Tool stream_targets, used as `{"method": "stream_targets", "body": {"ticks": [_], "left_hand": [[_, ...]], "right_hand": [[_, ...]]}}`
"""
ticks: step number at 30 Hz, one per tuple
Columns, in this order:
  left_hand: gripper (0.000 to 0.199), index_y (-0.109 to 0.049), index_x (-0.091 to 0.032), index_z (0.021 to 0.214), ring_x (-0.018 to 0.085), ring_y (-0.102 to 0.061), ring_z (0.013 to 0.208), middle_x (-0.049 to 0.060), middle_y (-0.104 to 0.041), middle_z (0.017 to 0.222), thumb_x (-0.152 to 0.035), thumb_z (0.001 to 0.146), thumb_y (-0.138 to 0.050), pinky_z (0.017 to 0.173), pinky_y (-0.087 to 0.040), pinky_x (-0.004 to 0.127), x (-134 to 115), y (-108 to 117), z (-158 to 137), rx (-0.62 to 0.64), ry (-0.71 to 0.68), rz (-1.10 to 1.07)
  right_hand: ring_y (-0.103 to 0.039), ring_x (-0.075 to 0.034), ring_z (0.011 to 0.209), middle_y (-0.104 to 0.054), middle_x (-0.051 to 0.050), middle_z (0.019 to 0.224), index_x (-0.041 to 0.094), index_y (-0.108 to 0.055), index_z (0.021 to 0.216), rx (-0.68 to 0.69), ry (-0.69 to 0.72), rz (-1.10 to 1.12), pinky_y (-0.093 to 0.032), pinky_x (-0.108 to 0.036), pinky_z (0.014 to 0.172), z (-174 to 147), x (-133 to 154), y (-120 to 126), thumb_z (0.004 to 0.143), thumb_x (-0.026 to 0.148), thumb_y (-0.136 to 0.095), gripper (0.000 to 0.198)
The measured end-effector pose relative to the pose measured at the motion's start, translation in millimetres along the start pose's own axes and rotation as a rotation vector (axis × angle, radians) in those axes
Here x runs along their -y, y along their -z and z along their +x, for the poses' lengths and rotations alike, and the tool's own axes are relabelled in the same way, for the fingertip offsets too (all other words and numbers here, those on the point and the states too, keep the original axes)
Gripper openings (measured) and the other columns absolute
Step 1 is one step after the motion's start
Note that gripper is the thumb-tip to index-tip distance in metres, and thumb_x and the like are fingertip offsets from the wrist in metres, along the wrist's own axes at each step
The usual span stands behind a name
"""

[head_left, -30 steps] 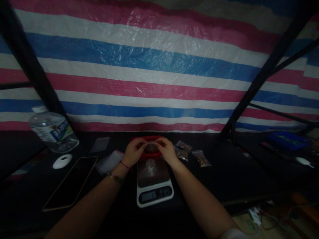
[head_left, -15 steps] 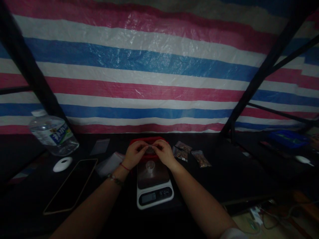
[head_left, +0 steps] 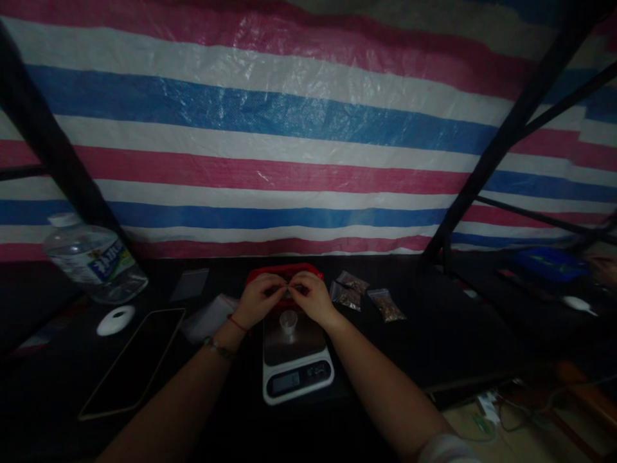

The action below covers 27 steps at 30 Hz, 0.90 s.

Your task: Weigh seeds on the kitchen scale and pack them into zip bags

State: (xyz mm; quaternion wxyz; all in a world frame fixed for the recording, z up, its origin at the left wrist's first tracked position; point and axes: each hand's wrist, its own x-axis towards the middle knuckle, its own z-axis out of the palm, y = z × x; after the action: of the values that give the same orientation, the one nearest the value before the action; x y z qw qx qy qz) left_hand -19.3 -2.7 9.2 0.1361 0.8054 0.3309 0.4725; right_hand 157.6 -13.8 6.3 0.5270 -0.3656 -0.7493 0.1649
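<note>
My left hand (head_left: 262, 297) and my right hand (head_left: 312, 294) meet above the near side of a red container (head_left: 314, 267). Thumbs and fingertips are pinched together, almost touching, around something small that the dim picture does not let me make out. Just below them is a white digital kitchen scale (head_left: 299, 379) with a dark top. A small clear plastic cup (head_left: 288, 321) stands on that top. What lies inside the red container is mostly hidden behind my hands.
Several filled zip bags (head_left: 386, 305) lie on the right. To the left are clear plastic bags (head_left: 209, 317), a phone (head_left: 135, 363), a white mouse-shaped object (head_left: 116, 319) and a large water bottle (head_left: 99, 260). A blue container (head_left: 549, 265) sits far right, beside a partly visible person's hand (head_left: 602, 269).
The view has shifted slightly, so most things sit a little further left. My fingertips have moved closer together over the red container. The cup and scale stand as before.
</note>
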Motion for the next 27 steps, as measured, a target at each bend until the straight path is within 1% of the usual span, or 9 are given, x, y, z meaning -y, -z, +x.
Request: {"method": "stream_targets", "body": {"ticks": [4, 7, 11, 14, 18, 20, 23, 25, 27], "left_hand": [[0.014, -0.070, -0.018, 0.081, 0.016, -0.065, 0.081, 0.005, -0.071, 0.084, -0.030, 0.083, -0.061, 0.076, -0.052, 0.028, 2.0, 1.7, 0.8, 0.004, -0.030, 0.044], [0.016, -0.071, -0.019, 0.081, 0.016, -0.065, 0.081, 0.004, -0.071, 0.082, -0.031, 0.083, -0.061, 0.078, -0.052, 0.029, 4.5, 6.0, 1.6, -0.016, -0.039, 0.075], [0.019, -0.071, -0.020, 0.078, 0.016, -0.065, 0.080, 0.003, -0.071, 0.080, -0.035, 0.083, -0.061, 0.079, -0.052, 0.030, 9.1, 13.0, 2.8, -0.085, 0.032, 0.099], [0.021, -0.071, -0.021, 0.077, 0.016, -0.065, 0.079, 0.003, -0.071, 0.080, -0.037, 0.083, -0.060, 0.078, -0.053, 0.029, 9.6, 14.2, 3.1, -0.096, 0.078, 0.093], [0.021, -0.071, -0.020, 0.077, 0.016, -0.065, 0.078, 0.003, -0.071, 0.080, -0.036, 0.083, -0.059, 0.077, -0.054, 0.028, 4.6, 10.2, 1.7, -0.127, 0.084, 0.102], [0.021, -0.070, -0.020, 0.078, 0.016, -0.066, 0.077, 0.003, -0.071, 0.080, -0.035, 0.085, -0.057, 0.077, -0.054, 0.028, 1.6, 8.9, 0.1, -0.145, 0.051, 0.123], [0.020, -0.069, -0.019, 0.082, 0.017, -0.066, 0.080, 0.005, -0.072, 0.084, -0.033, 0.084, -0.056, 0.078, -0.054, 0.029, 0.2, 10.6, -2.4, -0.157, -0.027, 0.178], [0.020, -0.069, -0.018, 0.089, 0.018, -0.067, 0.082, 0.006, -0.072, 0.088, -0.033, 0.083, -0.057, 0.077, -0.054, 0.030, 1.8, 13.0, -3.7, -0.138, -0.062, 0.219], [0.022, -0.068, -0.018, 0.094, 0.018, -0.067, 0.082, 0.006, -0.072, 0.089, -0.032, 0.083, -0.055, 0.076, -0.054, 0.030, 4.5, 15.0, -4.3, -0.106, -0.077, 0.242]], "right_hand": [[-0.062, -0.017, 0.081, -0.068, -0.004, 0.082, 0.020, -0.069, 0.074, 0.009, 0.005, -0.052, -0.048, -0.029, 0.078, 0.3, -2.5, 0.7, 0.078, 0.016, -0.065, 0.007], [-0.062, -0.017, 0.079, -0.067, -0.003, 0.078, 0.020, -0.069, 0.072, -0.027, -0.015, -0.067, -0.048, -0.029, 0.076, 2.3, -3.5, 4.4, 0.078, 0.018, -0.068, 0.006], [-0.061, -0.016, 0.078, -0.067, -0.002, 0.077, 0.020, -0.069, 0.072, -0.089, -0.031, -0.054, -0.047, -0.029, 0.076, 6.0, -3.4, 11.1, 0.079, 0.016, -0.066, 0.009], [-0.061, -0.016, 0.078, -0.066, -0.002, 0.076, 0.020, -0.069, 0.072, -0.127, -0.040, -0.007, -0.047, -0.028, 0.076, 6.9, -2.7, 12.8, 0.079, 0.014, -0.064, 0.010], [-0.059, -0.015, 0.070, -0.063, -0.001, 0.069, 0.019, -0.064, 0.061, -0.246, -0.123, 0.055, -0.046, -0.027, 0.068, 7.4, -1.1, 11.9, 0.075, 0.021, -0.068, 0.014], [-0.059, -0.015, 0.069, -0.063, -0.002, 0.070, 0.019, -0.064, 0.061, -0.293, -0.172, 0.080, -0.046, -0.027, 0.068, 9.7, -1.5, 15.4, 0.074, 0.025, -0.068, 0.015], [-0.060, -0.016, 0.074, -0.066, -0.003, 0.078, 0.018, -0.068, 0.074, -0.392, -0.255, 0.138, -0.046, -0.028, 0.072, 15.6, -7.4, 34.3, 0.077, 0.032, -0.063, 0.015], [-0.059, -0.017, 0.075, -0.067, -0.003, 0.080, 0.017, -0.068, 0.083, -0.527, -0.313, 0.173, -0.046, -0.029, 0.073, 17.8, -15.3, 56.9, 0.079, 0.039, -0.059, 0.024], [-0.057, -0.016, 0.070, -0.065, -0.002, 0.077, 0.016, -0.066, 0.086, -0.637, -0.353, 0.167, -0.045, -0.027, 0.068, 14.8, -25.2, 84.7, 0.081, 0.044, -0.055, 0.030]]}}
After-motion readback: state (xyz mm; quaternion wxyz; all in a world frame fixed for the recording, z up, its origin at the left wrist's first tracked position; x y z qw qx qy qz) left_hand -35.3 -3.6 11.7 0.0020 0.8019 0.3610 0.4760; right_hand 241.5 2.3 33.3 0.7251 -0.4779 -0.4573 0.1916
